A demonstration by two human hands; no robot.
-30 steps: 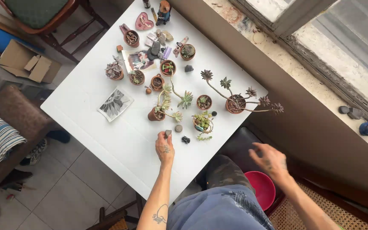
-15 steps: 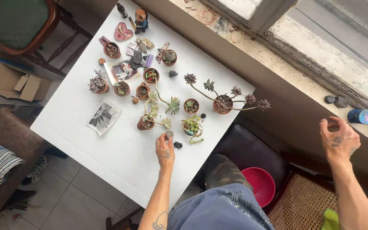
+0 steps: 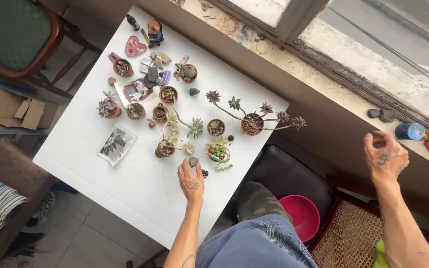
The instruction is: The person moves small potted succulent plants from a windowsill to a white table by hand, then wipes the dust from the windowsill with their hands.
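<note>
My left hand (image 3: 191, 181) lies on the white table (image 3: 125, 188), palm down. Its fingertips are at a small grey stone (image 3: 193, 161) below the succulent pots. I cannot tell whether the fingers grip the stone. A small black lump (image 3: 204, 173) sits just right of the fingers. A clay pot with a trailing succulent (image 3: 165, 149) and a small leafy pot (image 3: 217, 150) stand close above. My right hand (image 3: 386, 159) is raised off to the right, below the window ledge, with fingers loosely curled and nothing in them.
Several small potted succulents, trinkets and two picture cards (image 3: 116, 144) cover the table's far half. A long-stemmed plant (image 3: 250, 124) reaches right. Dark stones (image 3: 381, 115) and a round blue object (image 3: 409, 131) lie on the ledge. A red bowl (image 3: 301, 213) sits by my lap.
My right hand rose from beside my lap to near the window ledge. My left hand crept forward to the grey stone. The view shifted right.
</note>
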